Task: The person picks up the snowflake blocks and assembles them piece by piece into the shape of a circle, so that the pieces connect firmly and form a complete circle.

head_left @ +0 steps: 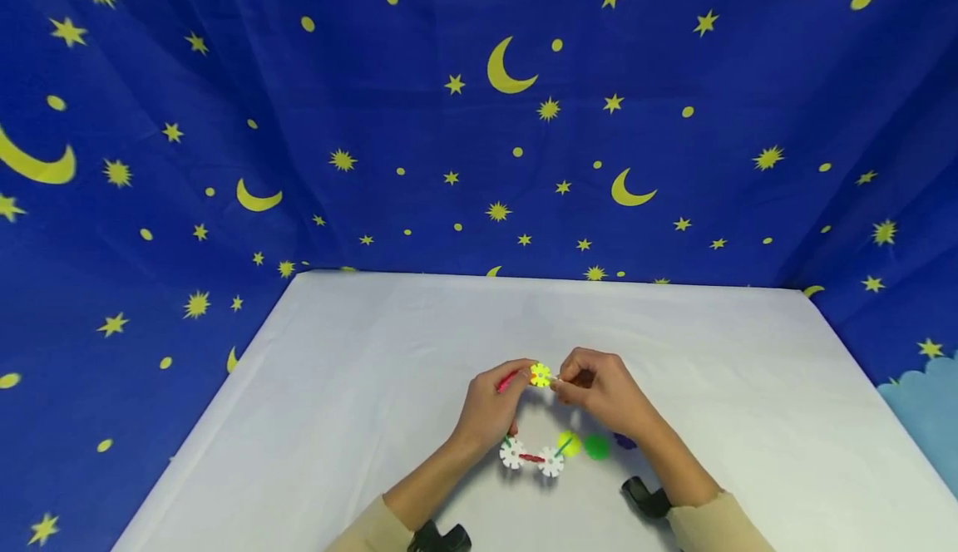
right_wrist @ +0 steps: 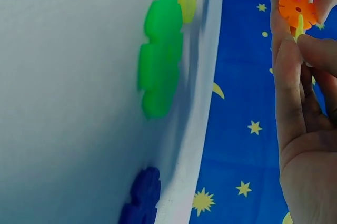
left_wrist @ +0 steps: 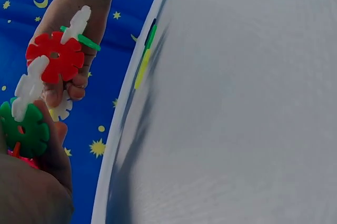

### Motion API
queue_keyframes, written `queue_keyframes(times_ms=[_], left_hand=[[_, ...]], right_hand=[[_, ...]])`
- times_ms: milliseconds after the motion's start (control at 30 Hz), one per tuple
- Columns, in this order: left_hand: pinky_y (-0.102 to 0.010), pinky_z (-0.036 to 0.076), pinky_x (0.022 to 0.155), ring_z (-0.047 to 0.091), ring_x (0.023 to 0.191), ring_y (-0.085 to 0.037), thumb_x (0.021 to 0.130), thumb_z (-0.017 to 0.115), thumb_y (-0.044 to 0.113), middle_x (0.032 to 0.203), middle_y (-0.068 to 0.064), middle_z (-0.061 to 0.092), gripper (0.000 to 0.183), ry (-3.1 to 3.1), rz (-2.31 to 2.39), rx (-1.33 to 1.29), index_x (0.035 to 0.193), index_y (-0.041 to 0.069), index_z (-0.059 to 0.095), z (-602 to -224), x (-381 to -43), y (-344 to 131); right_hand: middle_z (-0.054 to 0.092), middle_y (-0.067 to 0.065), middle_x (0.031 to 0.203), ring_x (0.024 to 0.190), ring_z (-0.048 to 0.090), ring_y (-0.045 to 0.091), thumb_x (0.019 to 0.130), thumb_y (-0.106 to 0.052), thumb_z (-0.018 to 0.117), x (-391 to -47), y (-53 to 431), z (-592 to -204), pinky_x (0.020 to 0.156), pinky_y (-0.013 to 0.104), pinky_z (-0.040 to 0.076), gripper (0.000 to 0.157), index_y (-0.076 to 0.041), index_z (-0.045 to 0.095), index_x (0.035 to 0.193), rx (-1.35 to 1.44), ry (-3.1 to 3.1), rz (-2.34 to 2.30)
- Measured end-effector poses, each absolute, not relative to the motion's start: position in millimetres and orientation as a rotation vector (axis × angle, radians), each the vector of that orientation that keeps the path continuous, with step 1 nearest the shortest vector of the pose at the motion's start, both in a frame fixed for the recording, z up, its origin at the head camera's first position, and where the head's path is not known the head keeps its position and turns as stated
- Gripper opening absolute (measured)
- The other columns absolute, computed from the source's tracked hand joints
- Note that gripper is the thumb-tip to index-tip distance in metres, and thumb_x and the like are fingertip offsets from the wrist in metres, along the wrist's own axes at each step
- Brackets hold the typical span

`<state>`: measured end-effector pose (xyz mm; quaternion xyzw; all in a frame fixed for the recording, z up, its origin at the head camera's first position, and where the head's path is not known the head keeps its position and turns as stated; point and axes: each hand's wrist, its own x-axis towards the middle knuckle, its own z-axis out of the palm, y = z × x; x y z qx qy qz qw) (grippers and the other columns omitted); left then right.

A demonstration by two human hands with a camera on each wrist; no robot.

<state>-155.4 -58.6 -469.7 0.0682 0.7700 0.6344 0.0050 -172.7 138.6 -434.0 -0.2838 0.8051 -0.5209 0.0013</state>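
Observation:
My left hand (head_left: 490,406) grips a linked chain of notched plastic flower discs near its upper end. By its fingertips are a yellow disc (head_left: 540,375), a pink disc (head_left: 506,381) and an orange disc (right_wrist: 291,7). My right hand (head_left: 609,390) pinches a small white disc (left_wrist: 64,108) against the yellow one; its fingers cover part of it. Lower on the chain hang two white discs (head_left: 550,461) with a red disc (head_left: 531,458) edge-on between them. The left wrist view also shows a red disc (left_wrist: 60,58) and a green disc (left_wrist: 29,134) facing the camera.
On the white table (head_left: 374,352) under the right forearm lie loose discs: yellow (head_left: 570,444), green (head_left: 596,446) and dark blue (head_left: 624,441). Black wrist mounts (head_left: 645,499) sit by both forearms. A blue star-patterned cloth (head_left: 419,120) surrounds the table.

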Motion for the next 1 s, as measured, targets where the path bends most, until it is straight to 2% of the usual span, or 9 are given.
queue_keyframes(times_ms=[67,167,333,400,567,733,800,900,1000], left_hand=[[-0.036,0.046,0.036,0.046,0.030,-0.018,0.097,0.054,0.039,0.045,-0.001,0.042,0.031,2.420,1.978,0.225,0.118,0.021,0.069,-470,-156,-57],[-0.037,0.047,0.037,0.048,0.031,-0.019,0.098,0.054,0.037,0.046,-0.004,0.045,0.031,2.404,1.982,0.210,0.120,0.021,0.067,-469,-156,-57],[-0.033,0.048,0.038,0.048,0.034,-0.014,0.100,0.051,0.024,0.058,-0.020,0.054,0.028,2.340,2.000,0.186,0.122,0.012,0.064,-442,-145,-53],[-0.032,0.047,0.037,0.047,0.036,-0.013,0.100,0.051,0.018,0.058,-0.021,0.054,0.026,2.310,2.018,0.176,0.121,0.008,0.064,-434,-141,-52],[-0.034,0.047,0.033,0.046,0.036,-0.016,0.099,0.054,0.023,0.053,-0.014,0.051,0.026,2.239,2.038,0.104,0.120,0.011,0.064,-456,-149,-53],[-0.034,0.045,0.031,0.044,0.033,-0.015,0.100,0.052,0.024,0.080,-0.021,0.060,0.029,2.205,2.042,0.088,0.126,0.014,0.061,-468,-151,-54],[-0.032,0.043,0.030,0.043,0.032,-0.014,0.099,0.051,0.020,0.077,-0.019,0.059,0.029,2.190,2.059,0.095,0.125,0.014,0.062,-465,-150,-54],[-0.028,0.041,0.028,0.042,0.031,-0.013,0.098,0.051,0.014,0.056,-0.014,0.050,0.027,2.151,2.106,0.102,0.121,0.012,0.064,-453,-147,-54],[-0.028,0.040,0.028,0.041,0.031,-0.011,0.097,0.051,0.010,0.048,-0.005,0.043,0.027,2.128,2.152,0.118,0.119,0.008,0.065,-440,-144,-55]], right_hand=[[0.063,0.004,0.080,0.067,0.066,0.020,0.086,0.000,0.070,-177,141,-442,0.059,0.029,0.056,0.012,-0.005,0.064,0.078,-0.888,2.535,-1.631],[0.062,0.000,0.080,0.068,0.066,0.016,0.088,-0.008,0.071,-183,144,-450,0.060,0.029,0.056,0.012,-0.011,0.063,0.079,-0.878,2.524,-1.629],[0.063,0.000,0.080,0.069,0.067,0.016,0.088,-0.011,0.071,-184,146,-451,0.061,0.031,0.056,0.011,-0.013,0.063,0.081,-0.842,2.520,-1.610],[0.064,0.001,0.080,0.069,0.067,0.018,0.089,-0.011,0.070,-183,146,-451,0.061,0.031,0.056,0.010,-0.012,0.063,0.082,-0.825,2.517,-1.598],[0.067,0.006,0.079,0.068,0.067,0.020,0.089,-0.018,0.070,-181,147,-452,0.059,0.031,0.056,0.010,-0.014,0.063,0.084,-0.801,2.507,-1.586],[0.067,0.006,0.081,0.070,0.067,0.021,0.090,-0.022,0.070,-181,146,-455,0.060,0.033,0.056,0.008,-0.015,0.065,0.089,-0.788,2.487,-1.558],[0.067,0.004,0.082,0.071,0.067,0.020,0.091,-0.021,0.069,-181,146,-455,0.061,0.033,0.056,0.007,-0.015,0.065,0.090,-0.791,2.485,-1.537],[0.067,0.000,0.084,0.072,0.066,0.018,0.091,-0.021,0.069,-180,147,-453,0.061,0.032,0.056,0.006,-0.017,0.064,0.093,-0.796,2.498,-1.513],[0.065,-0.002,0.089,0.076,0.064,0.016,0.090,-0.022,0.070,-181,149,-449,0.064,0.032,0.056,0.011,-0.018,0.065,0.098,-0.794,2.493,-1.514]])
